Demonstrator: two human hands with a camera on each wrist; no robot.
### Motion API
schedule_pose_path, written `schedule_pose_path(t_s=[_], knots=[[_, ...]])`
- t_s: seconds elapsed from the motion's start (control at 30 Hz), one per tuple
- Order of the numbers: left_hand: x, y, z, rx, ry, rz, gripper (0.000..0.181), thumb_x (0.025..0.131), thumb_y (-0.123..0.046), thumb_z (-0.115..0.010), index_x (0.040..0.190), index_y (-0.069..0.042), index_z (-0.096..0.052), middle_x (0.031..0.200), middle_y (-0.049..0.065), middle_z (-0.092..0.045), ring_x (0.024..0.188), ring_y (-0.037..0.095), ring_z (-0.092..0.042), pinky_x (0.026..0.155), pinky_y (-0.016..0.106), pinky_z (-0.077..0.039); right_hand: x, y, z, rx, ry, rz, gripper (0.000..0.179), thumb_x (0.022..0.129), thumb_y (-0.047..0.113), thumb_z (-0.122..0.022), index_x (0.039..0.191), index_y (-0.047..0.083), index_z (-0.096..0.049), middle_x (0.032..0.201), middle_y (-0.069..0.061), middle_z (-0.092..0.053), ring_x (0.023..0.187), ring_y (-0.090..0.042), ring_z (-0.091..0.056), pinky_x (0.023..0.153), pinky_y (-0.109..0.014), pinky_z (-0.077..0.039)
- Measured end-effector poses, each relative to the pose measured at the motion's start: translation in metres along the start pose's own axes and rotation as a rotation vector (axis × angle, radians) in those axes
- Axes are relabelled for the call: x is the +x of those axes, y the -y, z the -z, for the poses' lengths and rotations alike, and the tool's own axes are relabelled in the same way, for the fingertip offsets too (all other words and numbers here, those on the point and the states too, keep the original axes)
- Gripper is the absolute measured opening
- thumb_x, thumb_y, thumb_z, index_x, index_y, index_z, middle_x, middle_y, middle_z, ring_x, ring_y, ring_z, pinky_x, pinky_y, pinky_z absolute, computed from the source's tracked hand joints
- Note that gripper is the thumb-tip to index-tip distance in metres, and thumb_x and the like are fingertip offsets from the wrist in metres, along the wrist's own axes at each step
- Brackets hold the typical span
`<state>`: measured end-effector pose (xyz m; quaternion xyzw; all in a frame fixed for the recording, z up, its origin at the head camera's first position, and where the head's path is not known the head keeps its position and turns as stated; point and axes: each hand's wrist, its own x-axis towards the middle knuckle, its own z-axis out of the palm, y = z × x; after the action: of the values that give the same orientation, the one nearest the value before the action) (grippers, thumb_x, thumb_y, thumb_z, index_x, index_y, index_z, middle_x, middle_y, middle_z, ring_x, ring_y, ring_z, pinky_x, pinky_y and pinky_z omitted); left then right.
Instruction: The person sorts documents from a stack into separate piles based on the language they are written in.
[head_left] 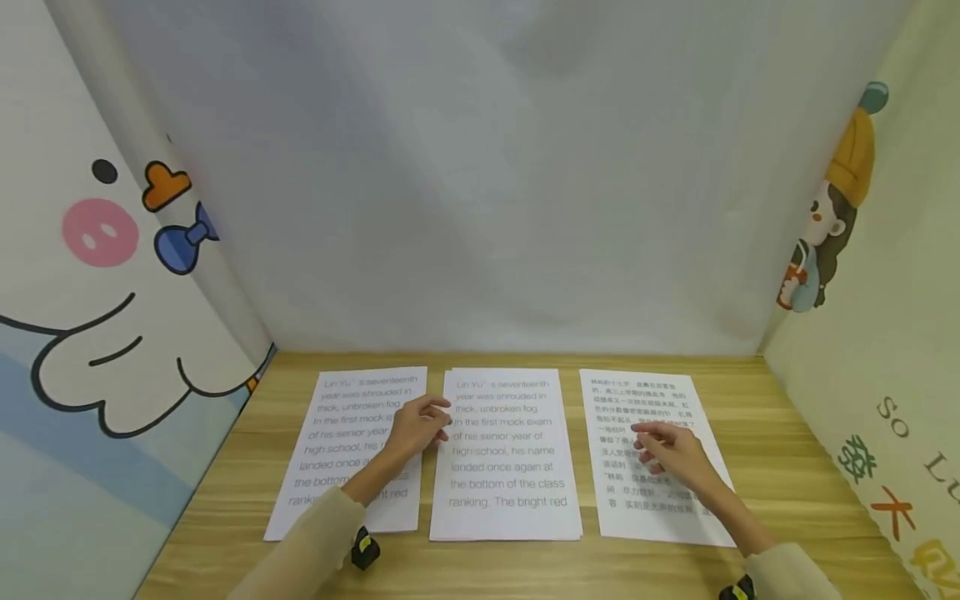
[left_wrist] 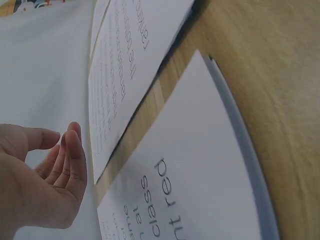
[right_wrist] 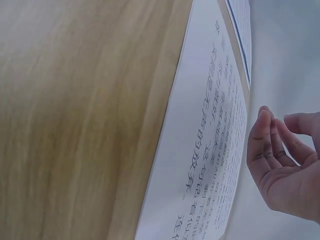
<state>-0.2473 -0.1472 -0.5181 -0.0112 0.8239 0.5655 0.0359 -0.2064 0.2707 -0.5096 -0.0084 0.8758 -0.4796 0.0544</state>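
Three lots of printed paper lie in a row on a wooden table. The left stack point(head_left: 337, 458) and the middle stack point(head_left: 506, 458) carry large English text, while the right paper point(head_left: 630, 400) has Chinese characters. Over the gap between the left and middle stacks hovers my left hand point(head_left: 420, 427), its fingers loosely bent. My right hand point(head_left: 675, 454) hangs above the Chinese page and covers some of its lines. Both wrist views show the left hand point(left_wrist: 45, 175) and the right hand point(right_wrist: 285, 162) with relaxed fingers, thumb apart, holding nothing.
The wooden tabletop point(head_left: 517, 571) runs under the papers to a pale back wall point(head_left: 480, 208). A left panel point(head_left: 150, 333) bears a cartoon animal, and a right panel point(head_left: 840, 358) shows a cartoon child and lettering. Black wrist devices sit at both cuffs.
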Motion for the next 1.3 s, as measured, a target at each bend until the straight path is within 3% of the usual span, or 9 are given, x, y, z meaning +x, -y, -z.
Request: schedule_pose_path(t_s=[0.2, 0.37, 0.8, 0.93, 1.1, 1.3], knots=[[-0.01, 0.012, 0.017, 0.039, -0.063, 0.01, 0.029, 0.091, -0.001, -0.064, 0.12, 0.003, -0.068, 0.096, 0.016, -0.071, 0.066, 0.016, -0.069, 0.058, 0.023, -0.059, 0.003, 0.005, -0.011, 0.038, 0.045, 0.02, 0.036, 0.104, 0.016, -0.057, 0.132, -0.007, -0.062, 0.106, -0.02, -0.071, 0.081, -0.015, -0.07, 0.065, -0.025, -0.061], [-0.019, 0.024, 0.024, 0.071, -0.063, 0.017, 0.028, 0.092, -0.001, -0.064, 0.119, 0.005, -0.069, 0.094, 0.016, -0.071, 0.066, 0.016, -0.07, 0.059, 0.025, -0.06, 0.006, 0.008, -0.024, 0.063, 0.089, -0.003, 0.035, 0.103, 0.014, -0.057, 0.132, -0.006, -0.062, 0.105, -0.018, -0.072, 0.08, -0.017, -0.069, 0.064, -0.026, -0.061], [-0.025, 0.03, 0.021, 0.115, -0.034, -0.002, 0.029, 0.092, 0.002, -0.063, 0.12, 0.01, -0.068, 0.096, 0.018, -0.072, 0.072, 0.021, -0.075, 0.062, 0.025, -0.062, 0.014, 0.024, -0.051, 0.117, 0.177, 0.028, 0.039, 0.103, 0.015, -0.058, 0.133, -0.01, -0.06, 0.104, -0.021, -0.073, 0.083, -0.019, -0.071, 0.069, -0.027, -0.063], [-0.028, 0.026, 0.018, 0.153, -0.006, -0.012, 0.03, 0.092, 0.004, -0.062, 0.121, 0.012, -0.066, 0.094, 0.017, -0.071, 0.07, 0.019, -0.073, 0.062, 0.024, -0.061, 0.015, 0.027, -0.058, 0.118, 0.209, 0.024, 0.042, 0.103, 0.016, -0.059, 0.133, -0.013, -0.058, 0.099, -0.02, -0.073, 0.081, -0.021, -0.072, 0.071, -0.029, -0.063], [-0.032, 0.02, 0.012, 0.246, 0.069, 0.022, 0.036, 0.092, -0.002, -0.062, 0.126, 0.01, -0.064, 0.09, 0.01, -0.069, 0.066, 0.011, -0.067, 0.063, 0.023, -0.059, 0.014, 0.032, -0.065, 0.125, 0.266, 0.002, 0.045, 0.103, 0.017, -0.057, 0.136, -0.015, -0.054, 0.099, -0.019, -0.073, 0.081, -0.022, -0.073, 0.074, -0.031, -0.064], [-0.033, 0.017, 0.005, 0.252, 0.122, 0.07, 0.041, 0.093, -0.006, -0.064, 0.132, 0.008, -0.062, 0.08, 0.005, -0.068, 0.065, 0.011, -0.064, 0.062, 0.022, -0.054, 0.015, 0.035, -0.073, 0.122, 0.304, -0.016, 0.047, 0.102, 0.015, -0.059, 0.136, -0.017, -0.053, 0.094, -0.018, -0.072, 0.08, -0.018, -0.072, 0.072, -0.03, -0.064]])
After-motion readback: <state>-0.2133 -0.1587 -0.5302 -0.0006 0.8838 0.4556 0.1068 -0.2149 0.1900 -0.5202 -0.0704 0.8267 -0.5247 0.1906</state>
